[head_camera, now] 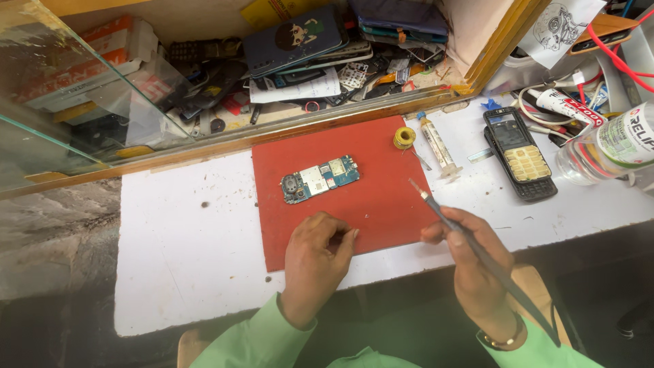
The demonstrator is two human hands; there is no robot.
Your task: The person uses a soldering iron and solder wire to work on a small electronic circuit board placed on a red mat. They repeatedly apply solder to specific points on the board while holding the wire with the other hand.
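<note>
So, repair prep: small blue phone circuit board lies on red rubber mat, untouched. Right hand pinches thin dark brush; left hand loosely curled, empty. Next probably needs careful tip placement on board.

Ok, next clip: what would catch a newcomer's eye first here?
Probably the bare blue-green phone circuit board lying alone in the middle of the red rectangular work mat on the white bench. Just below it, the left hand rests curled on the mat's near edge, while the right hand holds a thin dark soldering iron, tip pointing toward the board. To the right lies an opened black keypad phone.
</note>
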